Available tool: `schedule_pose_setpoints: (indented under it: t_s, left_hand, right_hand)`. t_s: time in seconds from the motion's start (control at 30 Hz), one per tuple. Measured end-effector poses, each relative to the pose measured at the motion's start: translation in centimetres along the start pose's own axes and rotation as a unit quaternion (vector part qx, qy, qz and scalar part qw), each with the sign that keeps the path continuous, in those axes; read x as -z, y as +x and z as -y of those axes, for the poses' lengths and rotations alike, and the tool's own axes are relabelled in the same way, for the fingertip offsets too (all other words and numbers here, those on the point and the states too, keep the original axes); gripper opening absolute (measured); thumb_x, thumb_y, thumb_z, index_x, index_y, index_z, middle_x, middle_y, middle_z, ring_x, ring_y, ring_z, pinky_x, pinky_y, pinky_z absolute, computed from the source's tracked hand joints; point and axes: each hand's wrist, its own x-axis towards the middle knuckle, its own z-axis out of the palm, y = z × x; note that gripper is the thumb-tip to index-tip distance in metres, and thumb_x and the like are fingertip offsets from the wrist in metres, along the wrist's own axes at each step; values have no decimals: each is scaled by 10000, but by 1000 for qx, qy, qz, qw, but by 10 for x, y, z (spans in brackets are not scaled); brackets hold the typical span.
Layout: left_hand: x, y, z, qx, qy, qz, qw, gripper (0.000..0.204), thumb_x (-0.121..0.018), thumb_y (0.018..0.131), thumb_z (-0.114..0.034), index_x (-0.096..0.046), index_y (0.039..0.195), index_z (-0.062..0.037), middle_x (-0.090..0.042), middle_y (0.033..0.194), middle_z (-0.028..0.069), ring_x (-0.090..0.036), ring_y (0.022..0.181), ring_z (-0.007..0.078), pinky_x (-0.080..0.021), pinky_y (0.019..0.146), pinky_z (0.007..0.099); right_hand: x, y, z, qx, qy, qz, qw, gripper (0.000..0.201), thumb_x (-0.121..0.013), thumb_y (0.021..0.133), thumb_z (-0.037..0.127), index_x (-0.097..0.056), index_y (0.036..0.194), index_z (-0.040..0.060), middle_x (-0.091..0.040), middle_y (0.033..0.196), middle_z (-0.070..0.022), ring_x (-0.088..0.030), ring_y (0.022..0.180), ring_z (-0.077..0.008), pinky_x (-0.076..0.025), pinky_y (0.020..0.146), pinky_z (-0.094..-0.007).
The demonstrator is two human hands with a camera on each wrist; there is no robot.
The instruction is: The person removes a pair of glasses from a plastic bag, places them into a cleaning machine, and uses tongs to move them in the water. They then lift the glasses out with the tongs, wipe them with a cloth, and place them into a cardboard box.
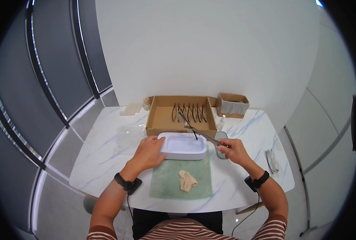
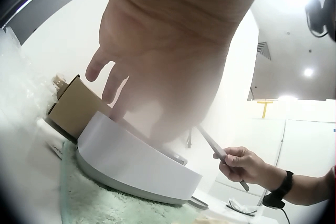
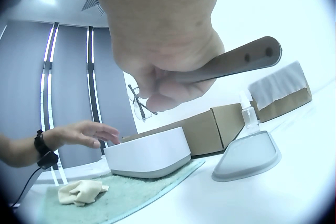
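Note:
My right hand (image 1: 232, 151) grips the handle of grey tongs (image 1: 210, 139), whose far end reaches over a white tub with a grey base (image 1: 182, 156). A pair of dark-framed glasses (image 3: 139, 105) hangs from the tongs, above the tub in the head view. On the tub's left end rests my left hand (image 1: 147, 153), its fingers fairly straight. The right wrist view has the handle (image 3: 236, 62) held in curled fingers. Under the tub lies a green cloth (image 1: 166, 184) with a crumpled beige cloth (image 1: 187, 181) on it.
Behind the tub is a cardboard box (image 1: 160, 116) holding a row of several glasses. A grey lid (image 1: 221, 138), a small bottle (image 1: 221, 121) and a smaller box (image 1: 233, 105) are on the right. Other glasses (image 1: 272, 161) lie far right; clear plastic (image 1: 132, 130) lies left.

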Motion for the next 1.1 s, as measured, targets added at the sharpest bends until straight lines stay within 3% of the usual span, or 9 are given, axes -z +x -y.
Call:
schedule_pose_setpoints:
  t_s: [0.07, 0.17, 0.23, 0.27, 0.37, 0.63, 0.8, 1.0, 1.1]
  left_hand:
    - [1, 0, 2, -10, -21, -31, 999, 535, -735, 827, -224, -589, 1287, 6, -659, 1212, 227, -562, 1205, 391, -422, 1035, 484]
    - [4, 6, 11, 21, -142, -166, 976, 364, -710, 857, -157, -672, 1185, -4, -700, 1121, 210, -640, 1076, 371, -509, 934, 453]
    - [14, 18, 17, 44, -177, -300, 936, 206, -667, 906, -88, -716, 1083, 3, -739, 980, 164, -708, 898, 284, -559, 809, 365]
    - [19, 23, 17, 45, -179, -301, 936, 206, -667, 906, -88, -716, 1083, 3, -739, 980, 164, -708, 898, 284, -559, 809, 365]
    - [30, 37, 18, 81, -319, -409, 851, 161, -609, 970, -72, -708, 1040, 34, -746, 866, 76, -686, 789, 114, -538, 736, 261]
    - [-12, 40, 32, 128, -450, -410, 783, 165, -598, 989, -69, -707, 1041, 43, -725, 841, 56, -662, 763, 83, -518, 705, 237]
    - [-23, 31, 38, 134, -500, -406, 753, 159, -600, 990, -62, -695, 1048, 51, -708, 809, 56, -646, 737, 76, -503, 685, 230]
    - [-18, 25, 36, 120, -506, -400, 755, 170, -560, 1010, -64, -678, 1062, 46, -690, 813, 44, -626, 759, 76, -505, 737, 235]
    - [-17, 24, 33, 124, -510, -392, 755, 170, -559, 1010, -62, -673, 1066, 51, -691, 824, 48, -630, 767, 77, -509, 743, 239]
  right_hand:
    - [0, -4, 5, 3, -18, 2, 1000, 273, -727, 926, 116, -740, 1189, 47, -596, 675, 7, -519, 544, -76, -431, 502, -259]
    - [2, -5, 9, 19, -38, 5, 999, 270, -731, 933, 120, -731, 1173, -4, -620, 722, 12, -531, 554, -57, -470, 505, -233]
    - [6, -3, 13, 41, -11, -41, 998, 284, -726, 939, 136, -727, 1195, 14, -598, 686, 13, -516, 554, -68, -435, 509, -252]
    - [8, -2, 19, 41, -13, -41, 998, 284, -726, 939, 136, -727, 1195, 14, -598, 686, 13, -516, 554, -68, -435, 509, -252]
    - [8, -5, 37, 55, 38, -71, 995, 309, -737, 933, 122, -705, 1192, -44, -628, 744, 9, -538, 565, -53, -470, 516, -231]
    - [-7, -12, 9, 3, -103, 13, 995, 279, -735, 926, 104, -718, 1171, -28, -629, 717, 10, -534, 561, -54, -459, 523, -233]
    - [6, 0, 41, 49, -62, -47, 996, 304, -730, 936, 128, -705, 1187, -42, -631, 714, 1, -529, 560, -59, -458, 524, -231]
    - [-7, -4, 9, 56, -202, 44, 977, 297, -754, 908, 85, -710, 1166, -55, -637, 687, -24, -530, 538, -70, -461, 517, -241]
    - [-7, -9, 20, 54, -201, 16, 978, 291, -779, 883, 135, -735, 1137, 0, -641, 664, -87, -531, 528, -115, -454, 536, -272]
